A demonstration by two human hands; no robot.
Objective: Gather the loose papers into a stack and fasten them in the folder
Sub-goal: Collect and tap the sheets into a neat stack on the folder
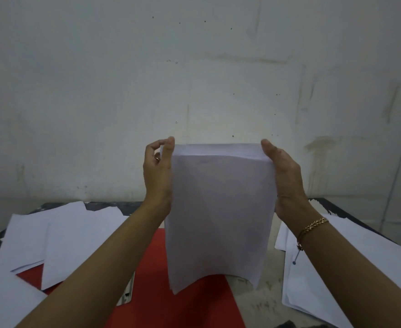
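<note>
White stack of paper [220, 209] stands upright at centre, its bottom edge bowed over the red folder [171, 299] at 6 o'clock; whether they touch I cannot tell. The left hand [158, 171] pinches the 9 o'clock edge, thumb in front, fingers curled behind. The right hand [287, 181] lies along the 3 o'clock edge, its fingers hidden, so the grip is unclear. Loose sheets [59, 237] crowd 8 o'clock, more sheets [336, 268] 4 o'clock; bare table [261, 308] shows at 5 o'clock.
</note>
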